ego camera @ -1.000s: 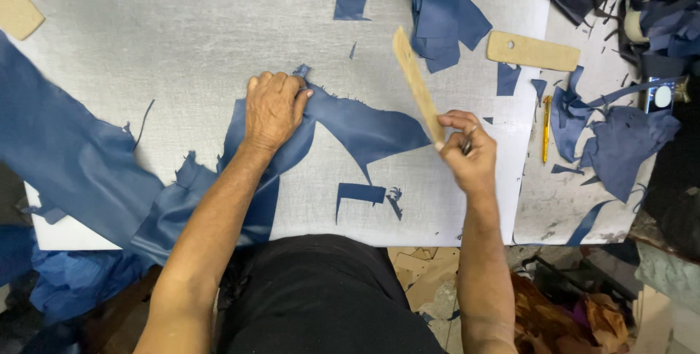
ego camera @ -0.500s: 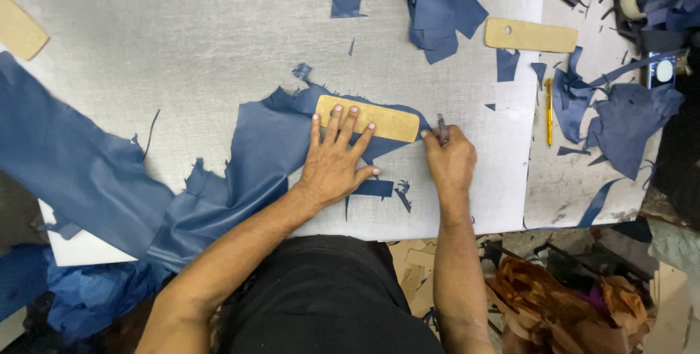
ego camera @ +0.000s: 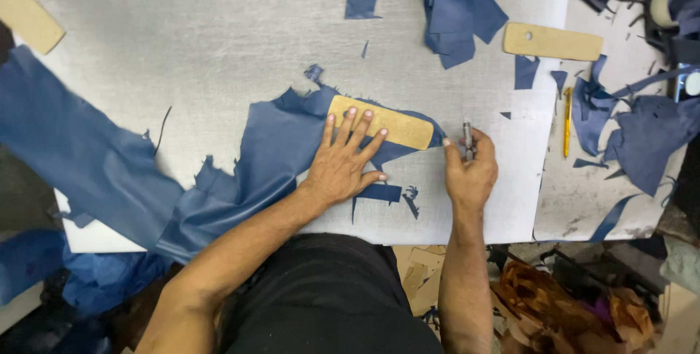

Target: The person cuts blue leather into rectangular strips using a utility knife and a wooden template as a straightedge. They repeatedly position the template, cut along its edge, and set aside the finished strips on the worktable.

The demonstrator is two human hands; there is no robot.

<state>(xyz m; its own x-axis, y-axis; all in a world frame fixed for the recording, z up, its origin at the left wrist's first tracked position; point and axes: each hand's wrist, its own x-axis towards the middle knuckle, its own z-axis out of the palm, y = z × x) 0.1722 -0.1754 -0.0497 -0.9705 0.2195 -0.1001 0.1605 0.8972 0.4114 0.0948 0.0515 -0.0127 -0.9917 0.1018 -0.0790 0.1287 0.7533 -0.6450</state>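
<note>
A tan cardboard template (ego camera: 394, 126) lies flat on a piece of blue leather (ego camera: 270, 157) on the white cutting table (ego camera: 182, 40). My left hand (ego camera: 343, 164) presses down on the template's left part with fingers spread. My right hand (ego camera: 470, 172) sits just right of the template's rounded end, holding a thin grey knife-like tool (ego camera: 467, 135) upright, its tip near the leather's edge.
Another tan template (ego camera: 552, 41) lies at the upper right, a third (ego camera: 25, 15) at the upper left. Blue leather strips (ego camera: 452, 11) and scraps (ego camera: 642, 135) lie scattered about. A yellow pen (ego camera: 567, 122) rests right of the table's seam. A large blue hide (ego camera: 65, 142) hangs off the left edge.
One second ago my right hand held the template raised in the air. It now lies on the leather under my left hand, and my right hand grips the tool beside it.
</note>
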